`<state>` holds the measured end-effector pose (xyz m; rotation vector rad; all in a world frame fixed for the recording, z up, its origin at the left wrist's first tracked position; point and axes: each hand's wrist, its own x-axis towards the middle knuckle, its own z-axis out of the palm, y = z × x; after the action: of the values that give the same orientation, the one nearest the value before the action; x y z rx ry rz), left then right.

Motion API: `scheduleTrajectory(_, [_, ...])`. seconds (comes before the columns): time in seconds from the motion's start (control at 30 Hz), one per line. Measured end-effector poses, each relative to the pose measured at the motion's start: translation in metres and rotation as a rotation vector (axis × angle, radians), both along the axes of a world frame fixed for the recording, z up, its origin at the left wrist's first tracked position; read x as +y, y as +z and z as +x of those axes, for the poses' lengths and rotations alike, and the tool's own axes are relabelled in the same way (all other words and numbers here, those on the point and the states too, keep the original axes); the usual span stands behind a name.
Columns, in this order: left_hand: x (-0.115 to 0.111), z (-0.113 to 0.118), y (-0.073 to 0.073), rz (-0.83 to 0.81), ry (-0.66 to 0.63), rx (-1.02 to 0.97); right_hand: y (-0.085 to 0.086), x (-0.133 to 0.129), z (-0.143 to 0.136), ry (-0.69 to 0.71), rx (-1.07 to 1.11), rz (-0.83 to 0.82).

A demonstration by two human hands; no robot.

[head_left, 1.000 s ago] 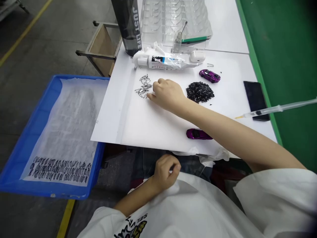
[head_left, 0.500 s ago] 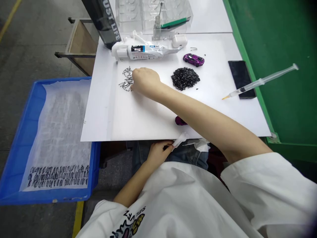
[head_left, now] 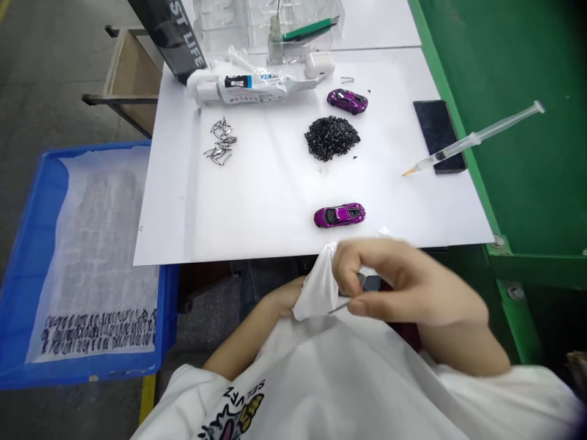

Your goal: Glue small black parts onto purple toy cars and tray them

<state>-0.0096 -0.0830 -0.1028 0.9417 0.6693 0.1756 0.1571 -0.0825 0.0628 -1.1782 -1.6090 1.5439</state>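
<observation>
Raised in front of my shirt, my right hand point(head_left: 403, 284) pinches a thin, dark, sliver-like part point(head_left: 338, 307) between thumb and fingers. My left hand point(head_left: 290, 297) is below the table edge, closed on a white cloth point(head_left: 317, 284) that hides most of its fingers. Close beyond the cloth, a purple toy car point(head_left: 339, 216) lies near the front edge of the white table point(head_left: 257, 208). Thin black curved parts point(head_left: 221, 142) are scattered at the left, and a heap of small black pieces point(head_left: 332, 138) sits further right.
Behind the heap is a second purple toy car point(head_left: 347, 101). A white tube point(head_left: 257, 90), a small bottle point(head_left: 276, 41) and a green-handled tool point(head_left: 309, 29) are at the back. A syringe point(head_left: 472, 139) rests across a phone point(head_left: 440, 131). At left stands a blue tray point(head_left: 18, 269).
My right hand has come back from the thin black parts to beside the white cloth, pinching a sliver. The cloth in my left hand is lifted higher. The front toy car is uncovered.
</observation>
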Motion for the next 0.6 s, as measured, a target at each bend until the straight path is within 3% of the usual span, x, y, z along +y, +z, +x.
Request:
scheduleTrajectory(0.07, [0.001, 0.003, 0.000, -0.020, -0.089, -0.041, -0.027, -0.034, 0.010, -0.109, -0.083, -0.138])
scheduleTrajectory(0.17, [0.007, 0.004, 0.007, 0.011, -0.137, -0.065, -0.062, -0.062, 0.013, -0.260, -0.182, -0.258])
scheduleTrajectory(0.27, [0.009, 0.007, 0.022, 0.100, -0.084, -0.036, -0.076, -0.068, 0.012, -0.355, -0.249, -0.239])
scheduleTrajectory(0.43, [-0.003, 0.013, 0.041, 0.240, 0.076, 0.040, -0.076, -0.062, 0.017, -0.322, -0.395, -0.063])
scheduleTrajectory(0.6, [-0.004, 0.013, 0.047, 0.309, 0.147, 0.063, -0.080, -0.057, 0.022, -0.240, -0.406, 0.401])
